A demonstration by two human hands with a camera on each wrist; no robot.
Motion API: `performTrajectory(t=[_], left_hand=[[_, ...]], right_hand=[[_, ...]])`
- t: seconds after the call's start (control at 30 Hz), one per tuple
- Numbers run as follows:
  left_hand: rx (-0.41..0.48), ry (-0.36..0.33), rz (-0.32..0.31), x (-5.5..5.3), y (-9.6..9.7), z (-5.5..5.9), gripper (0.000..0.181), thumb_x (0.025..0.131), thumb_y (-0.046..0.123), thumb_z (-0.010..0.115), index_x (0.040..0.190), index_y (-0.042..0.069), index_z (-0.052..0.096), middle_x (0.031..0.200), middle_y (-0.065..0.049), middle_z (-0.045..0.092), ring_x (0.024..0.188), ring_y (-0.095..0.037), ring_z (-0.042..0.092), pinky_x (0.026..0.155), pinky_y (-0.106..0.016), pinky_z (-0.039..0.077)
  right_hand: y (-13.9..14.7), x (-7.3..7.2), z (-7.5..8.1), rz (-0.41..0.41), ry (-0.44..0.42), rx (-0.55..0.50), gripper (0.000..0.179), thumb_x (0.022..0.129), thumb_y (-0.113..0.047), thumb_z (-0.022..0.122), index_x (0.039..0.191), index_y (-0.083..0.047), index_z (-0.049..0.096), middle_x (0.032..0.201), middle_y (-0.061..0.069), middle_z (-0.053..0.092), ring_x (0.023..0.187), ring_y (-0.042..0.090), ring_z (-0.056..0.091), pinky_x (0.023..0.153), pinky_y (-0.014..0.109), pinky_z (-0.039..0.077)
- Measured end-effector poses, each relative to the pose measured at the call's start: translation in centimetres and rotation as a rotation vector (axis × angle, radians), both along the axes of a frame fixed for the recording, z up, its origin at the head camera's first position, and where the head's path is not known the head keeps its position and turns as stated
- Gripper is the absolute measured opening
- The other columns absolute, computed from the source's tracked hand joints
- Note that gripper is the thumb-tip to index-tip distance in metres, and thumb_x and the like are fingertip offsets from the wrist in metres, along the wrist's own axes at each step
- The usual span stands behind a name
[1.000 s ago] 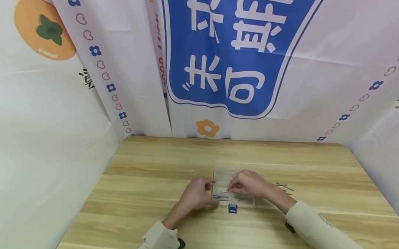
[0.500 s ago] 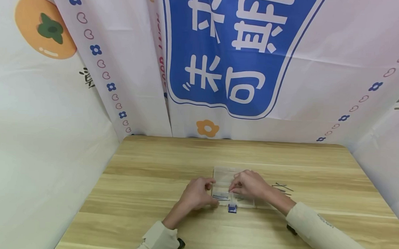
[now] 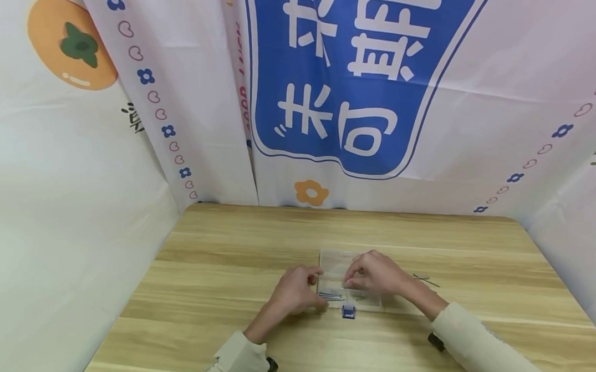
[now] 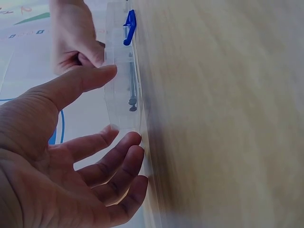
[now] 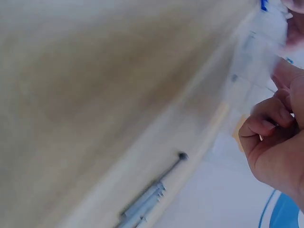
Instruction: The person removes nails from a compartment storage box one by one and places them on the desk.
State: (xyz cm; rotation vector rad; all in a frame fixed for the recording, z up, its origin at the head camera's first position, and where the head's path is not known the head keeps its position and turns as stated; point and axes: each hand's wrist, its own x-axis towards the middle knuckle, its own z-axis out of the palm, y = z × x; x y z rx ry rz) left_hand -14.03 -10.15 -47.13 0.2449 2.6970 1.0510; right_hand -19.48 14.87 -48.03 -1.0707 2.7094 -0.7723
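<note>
A clear plastic box (image 3: 336,261) stands on the table with several metal screws (image 3: 330,296) lying in its front left compartment. My left hand (image 3: 295,290) holds the box's left end, thumb at the front and fingers round the corner; the left wrist view shows this hand (image 4: 57,161) close up against the wall of the box (image 4: 116,95). Over the middle of the box is my right hand (image 3: 376,274), fingers curled in. No screw shows between its fingertips, and in the right wrist view those tips are partly hidden behind the hand (image 5: 280,137).
A few loose screws (image 3: 426,280) lie on the wooden table (image 3: 256,237) to the right, partly behind the right forearm. A blue latch (image 3: 348,312) sticks out from the box's front. Printed cloth (image 3: 218,171) hangs along the back and sides.
A screw seen in the right hand's fingertips a second ago has gone from sight at the box. That hand has since risen slightly. The left hand has stayed on the box.
</note>
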Motion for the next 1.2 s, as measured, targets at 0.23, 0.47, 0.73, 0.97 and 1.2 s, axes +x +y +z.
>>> performTrajectory(t=[0.23, 0.47, 0.73, 0.97, 1.2], left_hand=[[-0.002, 0.000, 0.002, 0.0, 0.0, -0.1, 0.078, 0.068, 0.019, 0.101, 0.138, 0.005, 0.071, 0.108, -0.004, 0.069, 0.089, -0.017, 0.056, 0.077, -0.032, 0.051], [-0.002, 0.000, 0.005, -0.1, 0.0, -0.1, 0.079, 0.069, 0.020, 0.101, 0.140, 0.005, 0.070, 0.107, -0.003, 0.068, 0.087, -0.018, 0.055, 0.074, -0.031, 0.050], [-0.009, 0.015, 0.008, 0.0, 0.1, -0.1, 0.077, 0.069, 0.020, 0.101, 0.138, 0.005, 0.071, 0.105, -0.003, 0.067, 0.088, -0.018, 0.054, 0.074, -0.031, 0.049], [-0.008, 0.023, 0.004, 0.0, 0.1, -0.1, 0.076, 0.069, 0.019, 0.101, 0.138, 0.005, 0.072, 0.104, -0.003, 0.066, 0.087, -0.018, 0.054, 0.073, -0.030, 0.047], [-0.013, 0.026, 0.001, 0.0, 0.1, -0.1, 0.075, 0.070, 0.019, 0.101, 0.137, 0.004, 0.072, 0.102, -0.003, 0.066, 0.087, -0.017, 0.053, 0.073, -0.029, 0.046]], right_hand=[[1.5, 0.1, 0.8, -0.037, 0.044, 0.074, 0.004, 0.093, -0.026, 0.085, 0.091, -0.023, 0.087, 0.094, -0.014, 0.081, 0.100, 0.017, 0.078, 0.088, 0.041, 0.064], [1.4, 0.7, 0.5, -0.077, 0.071, 0.090, 0.007, 0.089, -0.021, 0.087, 0.096, -0.022, 0.088, 0.091, -0.007, 0.082, 0.070, 0.000, 0.064, 0.062, 0.022, 0.054], [1.2, 0.8, 0.0, -0.121, 0.039, 0.089, 0.006, 0.089, -0.020, 0.087, 0.094, -0.022, 0.088, 0.091, -0.005, 0.082, 0.064, -0.005, 0.053, 0.056, 0.018, 0.044], [1.3, 0.5, -0.3, -0.119, 0.029, 0.075, 0.006, 0.088, -0.018, 0.088, 0.090, -0.023, 0.087, 0.091, -0.006, 0.083, 0.066, -0.005, 0.055, 0.058, 0.019, 0.047], [1.6, 0.2, -0.6, -0.043, 0.058, 0.083, 0.003, 0.090, -0.020, 0.086, 0.093, -0.021, 0.086, 0.090, -0.010, 0.081, 0.072, -0.006, 0.060, 0.067, 0.019, 0.051]])
